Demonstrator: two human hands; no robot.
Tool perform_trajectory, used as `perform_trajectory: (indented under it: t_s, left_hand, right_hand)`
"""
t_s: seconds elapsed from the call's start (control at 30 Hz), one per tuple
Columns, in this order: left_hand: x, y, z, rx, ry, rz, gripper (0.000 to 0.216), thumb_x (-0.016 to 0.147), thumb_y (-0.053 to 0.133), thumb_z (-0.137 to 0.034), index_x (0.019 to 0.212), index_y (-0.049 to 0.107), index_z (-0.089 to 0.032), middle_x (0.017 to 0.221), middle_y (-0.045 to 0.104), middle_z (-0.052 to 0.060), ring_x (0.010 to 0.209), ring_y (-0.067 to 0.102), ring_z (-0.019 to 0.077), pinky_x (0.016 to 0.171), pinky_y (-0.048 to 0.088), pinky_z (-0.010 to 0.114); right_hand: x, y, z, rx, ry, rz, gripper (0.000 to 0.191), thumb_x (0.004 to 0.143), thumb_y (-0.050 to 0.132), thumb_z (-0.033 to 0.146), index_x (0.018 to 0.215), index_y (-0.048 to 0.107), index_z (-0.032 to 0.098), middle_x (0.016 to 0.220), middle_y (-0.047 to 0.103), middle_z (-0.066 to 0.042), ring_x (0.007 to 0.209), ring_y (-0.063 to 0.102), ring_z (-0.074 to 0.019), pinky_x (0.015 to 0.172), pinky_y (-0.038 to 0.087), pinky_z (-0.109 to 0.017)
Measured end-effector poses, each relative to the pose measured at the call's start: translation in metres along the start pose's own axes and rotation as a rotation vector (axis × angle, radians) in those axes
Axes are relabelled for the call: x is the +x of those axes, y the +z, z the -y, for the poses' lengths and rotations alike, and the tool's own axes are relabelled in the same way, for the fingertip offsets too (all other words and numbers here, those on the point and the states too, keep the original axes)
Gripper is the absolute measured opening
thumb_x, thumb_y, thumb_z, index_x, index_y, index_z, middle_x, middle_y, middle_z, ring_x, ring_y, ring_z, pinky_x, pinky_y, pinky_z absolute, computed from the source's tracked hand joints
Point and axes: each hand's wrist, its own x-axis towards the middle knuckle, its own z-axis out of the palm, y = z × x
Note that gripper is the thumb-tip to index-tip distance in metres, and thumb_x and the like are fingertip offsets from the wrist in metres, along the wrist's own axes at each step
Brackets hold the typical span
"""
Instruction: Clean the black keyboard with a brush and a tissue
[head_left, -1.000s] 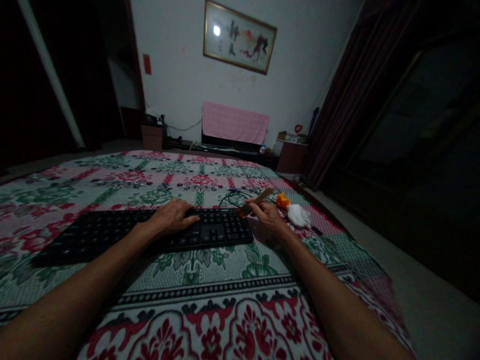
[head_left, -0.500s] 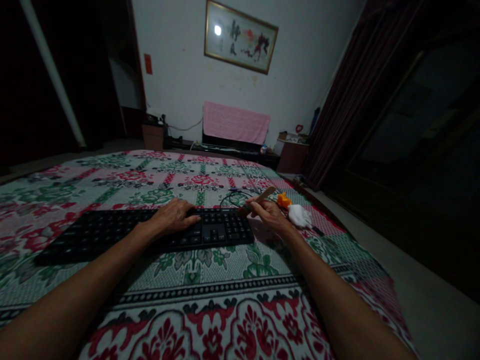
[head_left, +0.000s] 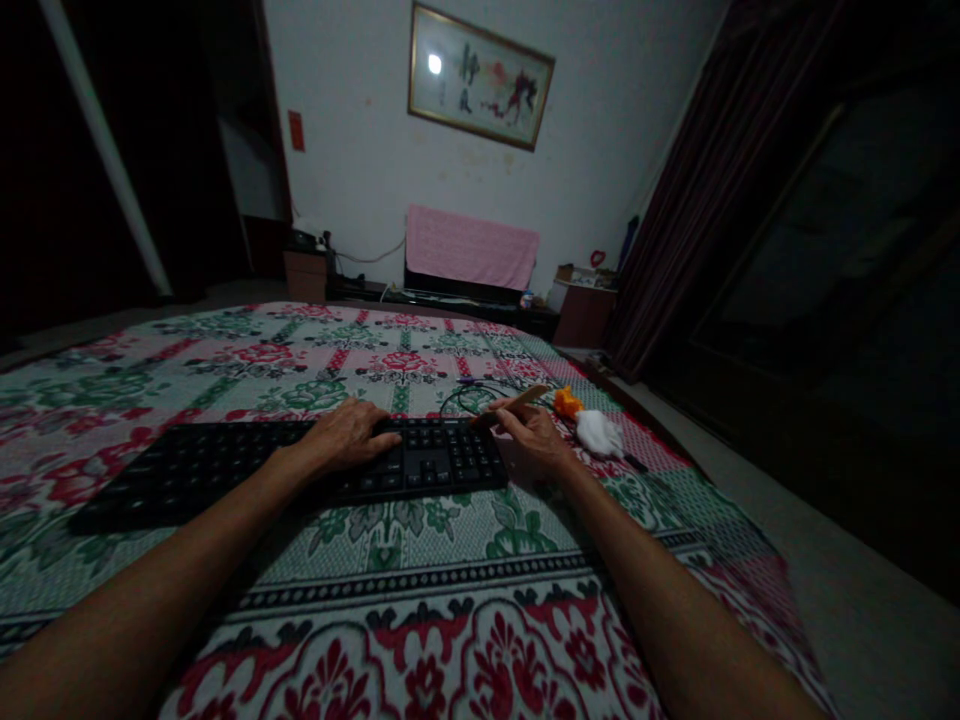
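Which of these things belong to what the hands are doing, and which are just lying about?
Seem in use:
keyboard, under the left hand
brush-like tool, in the right hand

Seem just lying about:
orange item and white bundle, near the right hand
pink towel, in the background

- A home was shown.
- A flowered cover (head_left: 442,540) was spread beneath the left hand (head_left: 349,435).
- Beyond it, a framed picture (head_left: 482,76) was hung and a pink towel (head_left: 471,245) draped.
- Right of the right hand (head_left: 536,432), a curtain (head_left: 705,180) was hung.
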Motion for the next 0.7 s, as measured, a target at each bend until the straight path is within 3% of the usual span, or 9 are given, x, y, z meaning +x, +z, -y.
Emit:
perform_trajectory:
  t_s: [0.27, 0.53, 0.7]
  left_hand:
    - [0.001, 0.001, 0.002, -0.035, -0.013, 0.008, 0.047, 0.08, 0.041, -0.055, 0.104, 0.065, -0.022, 0.1, 0.067, 0.011, 0.098, 0.057, 0.028, 0.084, 0.041, 0.037]
    - [0.001, 0.003, 0.002, -0.023, -0.005, -0.016, 0.049, 0.08, 0.04, -0.055, 0.105, 0.065, -0.021, 0.1, 0.066, 0.011, 0.098, 0.057, 0.029, 0.084, 0.041, 0.038]
    - [0.001, 0.002, 0.002, -0.014, 0.004, -0.01, 0.047, 0.08, 0.04, -0.056, 0.101, 0.066, -0.022, 0.096, 0.067, 0.01, 0.096, 0.058, 0.0272, 0.084, 0.041, 0.036]
  right_hand:
    - [0.001, -0.002, -0.01, -0.037, 0.015, -0.161, 0.024, 0.081, 0.05, 0.038, 0.088, 0.061, 0.018, 0.084, 0.068, -0.004, 0.08, 0.063, -0.0187, 0.072, 0.048, -0.031]
    - [-0.003, -0.006, 0.004, -0.115, 0.026, -0.056, 0.033, 0.082, 0.047, 0.044, 0.074, 0.062, 0.016, 0.073, 0.067, -0.005, 0.07, 0.061, -0.0182, 0.066, 0.047, -0.029]
    - [-0.005, -0.01, 0.012, -0.106, 0.103, -0.177, 0.035, 0.082, 0.046, 0.045, 0.069, 0.061, 0.016, 0.07, 0.067, -0.006, 0.067, 0.061, -0.0184, 0.063, 0.046, -0.028]
